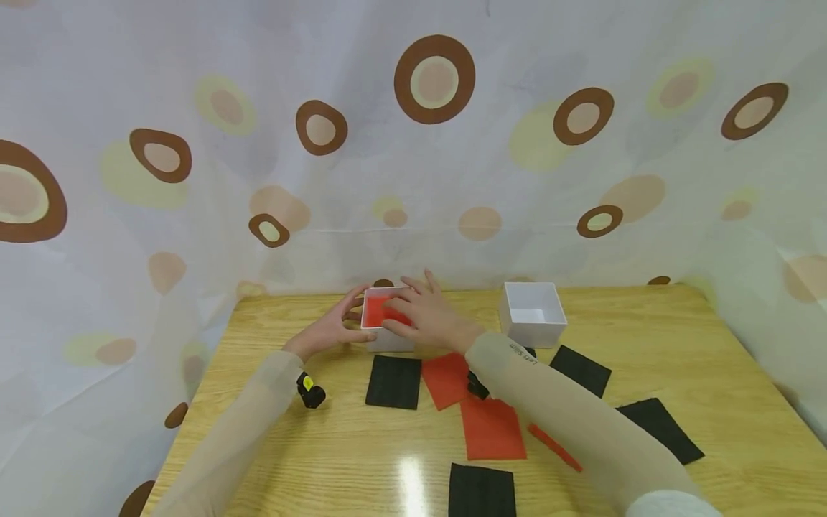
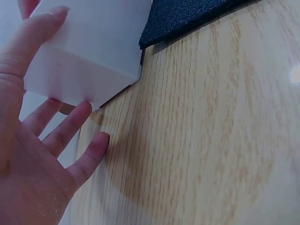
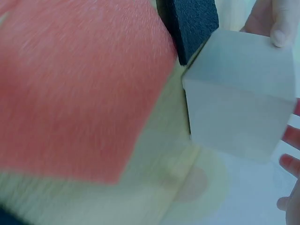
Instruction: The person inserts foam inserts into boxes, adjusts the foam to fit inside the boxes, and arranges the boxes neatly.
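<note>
A small white box point(image 1: 388, 343) stands on the wooden table point(image 1: 646, 345) with a red sheet point(image 1: 375, 310) lying inside it. My right hand point(image 1: 420, 316) reaches over the box, its straight fingers pressing flat on that sheet. My left hand point(image 1: 336, 327) is at the box's left side. In the left wrist view its thumb lies along the box point(image 2: 93, 51) and the spread fingers point(image 2: 70, 131) stay straight. The right wrist view shows the box wall point(image 3: 239, 98) with the left thumb tip point(image 3: 279, 23) on its edge.
An empty white box point(image 1: 536, 334) stands to the right. Black sheets point(image 1: 393, 381) point(image 1: 580, 369) point(image 1: 659, 429) and red sheets point(image 1: 446, 379) point(image 1: 492, 429) lie scattered in front, with a thin red strip point(image 1: 554, 446). A spotted curtain point(image 1: 433, 143) closes off the back and sides.
</note>
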{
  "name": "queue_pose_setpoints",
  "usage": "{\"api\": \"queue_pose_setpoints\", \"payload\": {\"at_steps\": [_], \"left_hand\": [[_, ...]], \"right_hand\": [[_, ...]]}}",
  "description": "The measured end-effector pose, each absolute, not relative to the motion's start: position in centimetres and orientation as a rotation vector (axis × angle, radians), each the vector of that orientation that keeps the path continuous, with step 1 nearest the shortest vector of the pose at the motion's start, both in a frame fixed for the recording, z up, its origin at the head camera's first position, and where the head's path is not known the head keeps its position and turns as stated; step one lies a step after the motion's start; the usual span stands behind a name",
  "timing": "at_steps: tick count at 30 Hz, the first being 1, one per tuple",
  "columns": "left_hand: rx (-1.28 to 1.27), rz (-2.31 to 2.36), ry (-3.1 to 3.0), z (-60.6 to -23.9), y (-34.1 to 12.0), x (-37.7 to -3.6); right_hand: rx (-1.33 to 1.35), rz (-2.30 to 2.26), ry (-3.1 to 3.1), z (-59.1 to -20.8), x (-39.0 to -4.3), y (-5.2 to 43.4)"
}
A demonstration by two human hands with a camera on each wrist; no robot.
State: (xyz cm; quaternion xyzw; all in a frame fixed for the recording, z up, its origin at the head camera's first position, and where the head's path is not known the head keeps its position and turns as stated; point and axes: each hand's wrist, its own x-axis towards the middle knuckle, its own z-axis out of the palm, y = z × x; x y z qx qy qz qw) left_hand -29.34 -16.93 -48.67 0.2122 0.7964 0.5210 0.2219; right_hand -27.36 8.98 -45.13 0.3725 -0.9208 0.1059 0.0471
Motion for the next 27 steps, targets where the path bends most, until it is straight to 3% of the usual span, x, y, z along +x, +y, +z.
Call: {"api": "queue_pose_setpoints", "payload": {"at_steps": [16, 27], "left_hand": [[0.578, 1.468, 2.190, -48.6, -16.9, -29.7], [0.574, 1.430, 2.231, -48.5, -17.0, -29.5]], "right_hand": [[1.274, 0.489, -2.576, -42.2, -24.7, 13.6], [1.281, 0.457, -2.691, -43.1, -21.1, 18.6]]}}
